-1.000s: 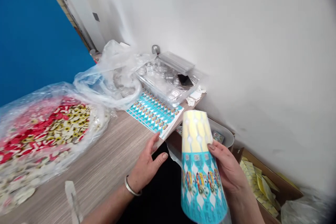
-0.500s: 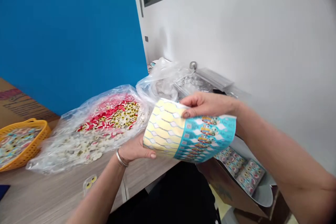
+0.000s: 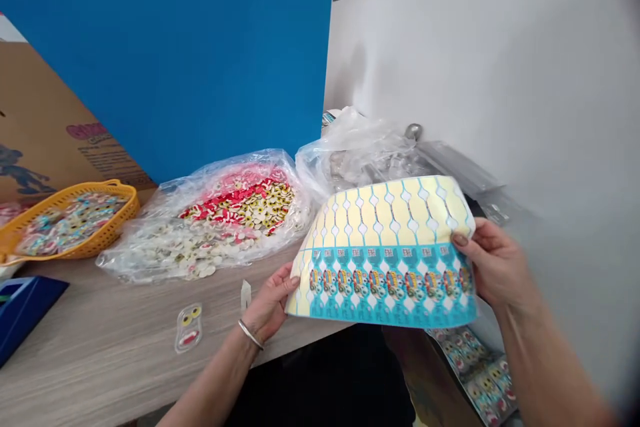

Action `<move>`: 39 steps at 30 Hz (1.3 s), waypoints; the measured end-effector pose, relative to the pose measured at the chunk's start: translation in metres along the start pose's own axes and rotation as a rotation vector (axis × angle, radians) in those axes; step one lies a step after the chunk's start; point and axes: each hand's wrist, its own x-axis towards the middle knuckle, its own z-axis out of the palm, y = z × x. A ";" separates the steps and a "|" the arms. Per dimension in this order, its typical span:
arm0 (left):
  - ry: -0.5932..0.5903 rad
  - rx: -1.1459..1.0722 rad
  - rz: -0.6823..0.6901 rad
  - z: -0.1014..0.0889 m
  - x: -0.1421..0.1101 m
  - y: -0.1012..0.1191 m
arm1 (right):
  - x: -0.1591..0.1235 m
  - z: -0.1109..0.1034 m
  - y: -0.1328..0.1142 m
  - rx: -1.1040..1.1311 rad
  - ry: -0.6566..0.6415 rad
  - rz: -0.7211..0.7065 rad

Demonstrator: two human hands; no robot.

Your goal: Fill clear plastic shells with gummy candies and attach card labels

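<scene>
Both of my hands hold a printed card sheet (image 3: 385, 253), yellow on its upper half and turquoise with cartoon faces below, spread flat and facing me above the wooden desk's (image 3: 125, 347) near edge. My left hand (image 3: 270, 300), with a bangle at the wrist, pinches the sheet's left edge. On the sheet's right edge my right hand (image 3: 493, 263) grips with the thumb on the front. A single face-shaped blister piece (image 3: 189, 327) lies on the desk left of my left hand.
A clear bag of red, yellow and white pieces (image 3: 220, 217) lies mid-desk, a crumpled clear bag (image 3: 360, 150) behind it. An orange basket (image 3: 70, 217) and cardboard box (image 3: 45, 127) stand left, a blue tray (image 3: 20, 303) near-left. More printed sheets (image 3: 470, 363) lie low right. A blue partition (image 3: 175, 53) backs the desk.
My right hand brought the curled sheet up from beside the desk; my left hand took its left edge, and the two spread it flat. My view swung left.
</scene>
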 end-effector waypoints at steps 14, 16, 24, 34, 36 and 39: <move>0.351 0.268 0.169 0.003 0.017 0.016 | -0.063 -0.004 0.052 -0.069 0.090 0.232; 0.351 0.258 0.168 0.003 0.013 0.018 | -0.066 -0.008 0.056 -0.133 -0.022 0.247; 0.088 1.021 0.311 -0.010 -0.006 0.046 | -0.070 -0.018 0.055 -0.559 -0.130 0.106; 0.227 1.571 0.970 -0.002 -0.013 0.062 | -0.071 -0.027 0.064 -1.171 -0.348 -0.464; 0.120 1.670 0.974 0.010 -0.018 0.066 | -0.074 -0.011 0.061 -1.270 -0.455 -0.468; -0.030 1.775 0.961 0.037 -0.023 0.069 | -0.084 0.053 0.049 -1.204 -0.560 -0.523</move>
